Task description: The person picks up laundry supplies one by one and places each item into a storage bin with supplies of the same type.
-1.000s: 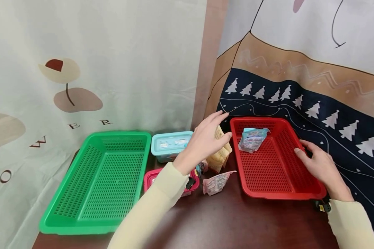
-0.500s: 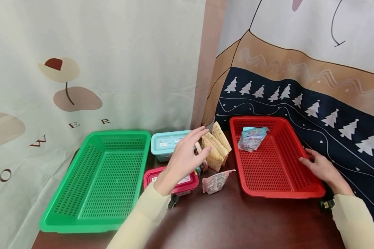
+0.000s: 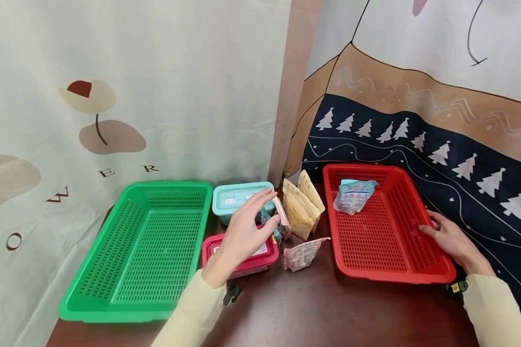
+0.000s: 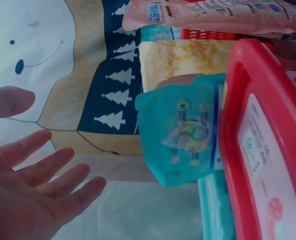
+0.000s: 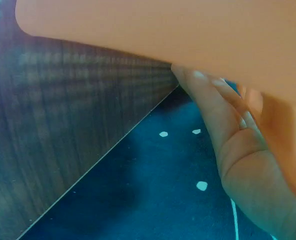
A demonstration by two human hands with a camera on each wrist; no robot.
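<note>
My left hand [image 3: 243, 231] hovers over a pink-lidded plastic box [image 3: 255, 263], fingers parted and thumb apart. In the left wrist view its palm and spread fingers show nothing held; a teal packet [image 4: 180, 132] stands beside the pink box. At the right, my right hand [image 3: 456, 243] grips the long side of a red basket [image 3: 369, 241], thumb over the rim and the other fingers outside the wall. The right wrist view shows those fingers against the basket's outer side. A light-blue packet [image 3: 355, 196] leans in the basket's far left part.
A green basket [image 3: 152, 255] stands at the left. Between the baskets are a light-blue-lidded box [image 3: 230, 197], yellow packets [image 3: 298, 209] and a pink packet [image 3: 303, 255]. Printed curtains [image 3: 191, 96] hang behind the dark table [image 3: 312, 308].
My left hand has drawn back and to the left, away from the yellow packets to over the pink-lidded box. My right hand has slid slightly nearer along the red basket's side.
</note>
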